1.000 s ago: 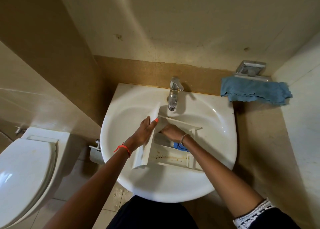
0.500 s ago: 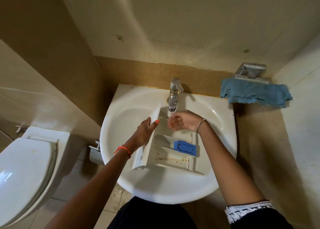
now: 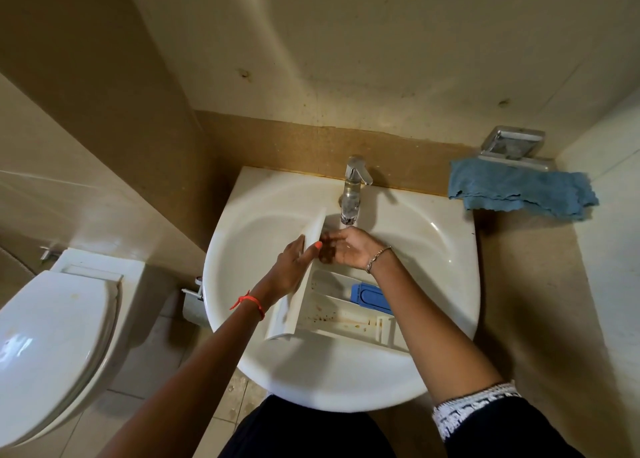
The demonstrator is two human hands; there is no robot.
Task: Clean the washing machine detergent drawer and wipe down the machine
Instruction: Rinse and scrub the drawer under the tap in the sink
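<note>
Left hand [image 3: 291, 267] grips the white plastic detergent drawer [image 3: 346, 315], blue plastic insert [image 3: 369, 296] inside, lying in the white ceramic sink [image 3: 433, 249]; right hand [image 3: 346, 249] cups loosely, empty, under the chrome tap [image 3: 351, 194].

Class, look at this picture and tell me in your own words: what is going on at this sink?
A person stands at a white basin cleaning a washing machine detergent drawer. The left hand grips the drawer by its front panel and props it tilted in the basin. The right hand, holding nothing, is cupped right below the tap. Brown specks dirty the drawer's floor, and its blue insert is in it. A blue cloth hangs to the right.
</note>
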